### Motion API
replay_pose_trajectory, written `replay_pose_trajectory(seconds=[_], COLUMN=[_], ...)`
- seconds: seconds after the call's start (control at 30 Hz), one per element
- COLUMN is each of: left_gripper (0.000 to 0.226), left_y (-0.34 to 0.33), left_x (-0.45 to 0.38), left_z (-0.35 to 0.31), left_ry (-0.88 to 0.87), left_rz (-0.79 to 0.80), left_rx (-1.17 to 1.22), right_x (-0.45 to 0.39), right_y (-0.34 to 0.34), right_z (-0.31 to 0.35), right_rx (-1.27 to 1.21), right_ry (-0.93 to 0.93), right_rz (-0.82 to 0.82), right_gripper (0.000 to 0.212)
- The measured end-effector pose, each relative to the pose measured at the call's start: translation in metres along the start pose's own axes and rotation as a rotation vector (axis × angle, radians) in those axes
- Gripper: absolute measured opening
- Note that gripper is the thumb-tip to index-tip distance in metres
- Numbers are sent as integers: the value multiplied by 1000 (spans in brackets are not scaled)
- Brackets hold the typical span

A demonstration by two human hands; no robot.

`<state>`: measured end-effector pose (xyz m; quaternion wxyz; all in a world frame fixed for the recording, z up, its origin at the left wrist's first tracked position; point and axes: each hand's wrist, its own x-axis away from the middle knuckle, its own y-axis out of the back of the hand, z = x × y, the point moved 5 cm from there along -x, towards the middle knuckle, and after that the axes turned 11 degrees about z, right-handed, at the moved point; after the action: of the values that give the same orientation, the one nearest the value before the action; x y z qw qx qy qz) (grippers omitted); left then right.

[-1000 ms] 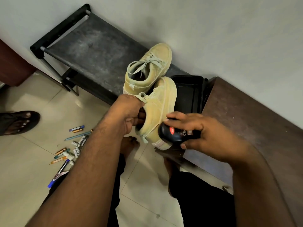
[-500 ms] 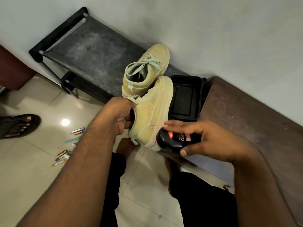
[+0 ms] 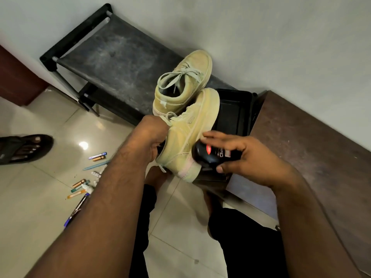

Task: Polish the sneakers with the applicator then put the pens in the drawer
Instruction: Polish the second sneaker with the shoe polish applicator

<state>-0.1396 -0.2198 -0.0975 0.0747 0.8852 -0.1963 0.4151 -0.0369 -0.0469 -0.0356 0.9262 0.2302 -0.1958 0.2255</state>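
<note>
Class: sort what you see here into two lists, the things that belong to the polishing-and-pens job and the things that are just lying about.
Belongs to the job:
held sneaker
second sneaker
applicator bottle
pens on the floor
open black drawer
left hand
right hand

Just there:
black rack
sandalled foot
brown bench top
</note>
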Motion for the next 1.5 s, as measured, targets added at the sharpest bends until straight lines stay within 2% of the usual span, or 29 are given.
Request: replay_pose_trajectory(seconds=[0.07,0.1,0.17,0.23,0.3,0.43,0.47,0.57,0.63,0.67,0.83,0.9,0.97,1.03,1.1,1.23,1.3,1.43,1.5], left_gripper=[19,19,19,19,19,15,13,17,22,22,17,20,21,24,24,22,22,21,23], left_y=[2,4,5,7,8,11,11,14,16,16,23,26,27,28,29,32,32,30,29], left_x=[-1,-1,0,1,2,8,9,11,10,9,2,1,-2,-3,-6,-9,-11,-12,-12], left_z=[-1,-1,-3,-5,-7,-10,-11,-13,-13,-13,-12,-11,-10,-9,-9,-9,-10,-9,-8], left_ry=[-1,-4,-18,-32,-50,-55,-54,-65,-75,-77,-67,-51,-47,-46,-43,-29,-38,-63,-80], left_rz=[-17,-21,-11,3,15,33,35,32,23,20,-39,-57,-42,-36,-41,-69,-54,-19,-11], left_rx=[-29,-28,-20,-34,-37,-10,3,7,-21,-35,-169,-213,-253,-272,-287,-295,-298,-348,-353], right_x=[-4,-5,-1,4,6,4,5,4,-2,-5,-13,-13,-12,-14,-19,-20,-17,-21,-26], right_y=[13,15,10,-5,-14,9,12,-6,-23,-25,1,-8,-27,-38,-29,3,2,-35,-40], right_z=[-4,-4,-2,0,0,-5,-4,11,16,16,3,10,19,19,13,0,3,22,22], right_rx=[40,54,26,-38,-31,130,126,67,95,126,114,165,229,272,247,251,294,425,480], right_ry=[-9,-9,15,40,65,34,43,161,206,210,92,139,239,260,213,75,66,254,251], right_rz=[-175,-201,-118,46,87,-277,-314,-181,-63,-57,-350,-310,-172,-90,-155,-465,-522,-308,-242], right_gripper=[76,76,76,74,74,78,77,74,73,73,77,75,72,71,73,75,74,66,66])
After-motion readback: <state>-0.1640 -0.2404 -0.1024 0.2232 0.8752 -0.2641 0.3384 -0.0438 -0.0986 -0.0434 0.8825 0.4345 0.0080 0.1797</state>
